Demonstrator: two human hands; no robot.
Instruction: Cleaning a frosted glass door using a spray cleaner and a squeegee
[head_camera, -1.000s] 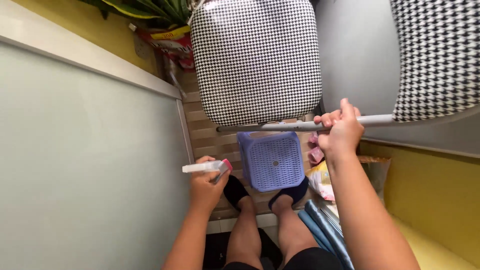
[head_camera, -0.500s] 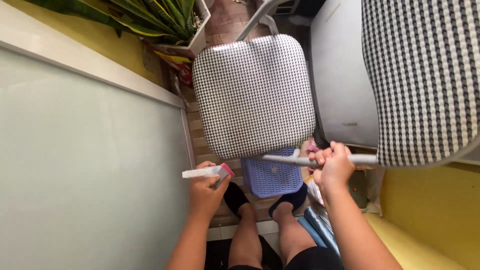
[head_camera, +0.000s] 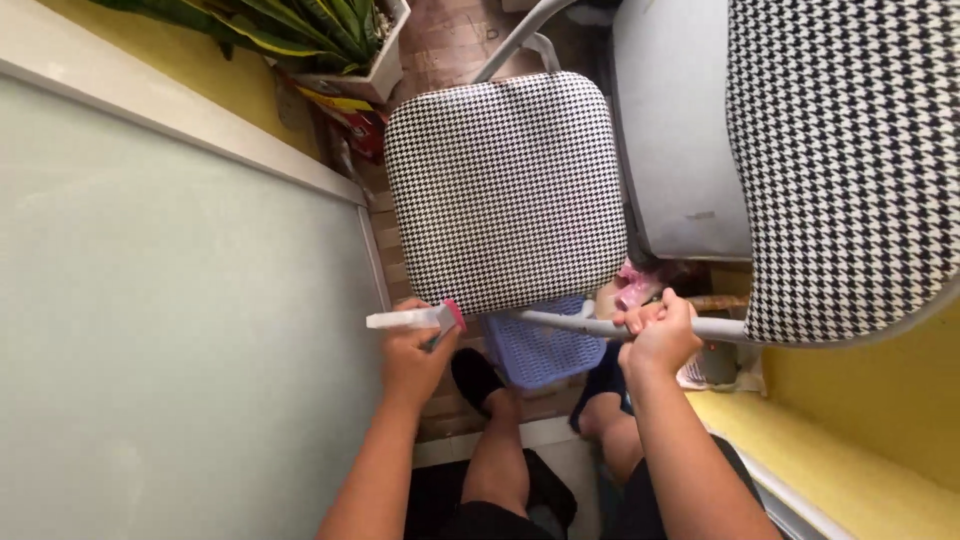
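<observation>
Overhead, the view looked straight down past the person's knees. The left hand (head_camera: 418, 352) was wrapped around a spray bottle (head_camera: 415, 320), fingers curled on the neck and trigger, its white nozzle pointing left toward the frosted glass panel (head_camera: 180, 330). The bottle looked light, rigid plastic, probably slick if wet, and the neck just under the pink collar seemed the natural place to grip it. The right hand (head_camera: 658, 335) was clenched in a fist around the pale grey frame tube (head_camera: 560, 323) of a folding chair, just beside the front edge of its houndstooth seat cushion (head_camera: 505, 185). That chair judged stiff in the metal and soft in the padding, moderately heavy, likely to swing if held at one point; the bare tube offered the firmest hold. A second houndstooth cushion (head_camera: 845, 165) filled the upper right.

No work surface showed. Below the tube a lilac plastic basket (head_camera: 545, 350) sat on the brick-tiled floor (head_camera: 440, 40) between the person's dark slippers. A potted plant (head_camera: 300, 35) stood at the top, against a yellow wall (head_camera: 870, 390), and the space looked narrow and crowded.
</observation>
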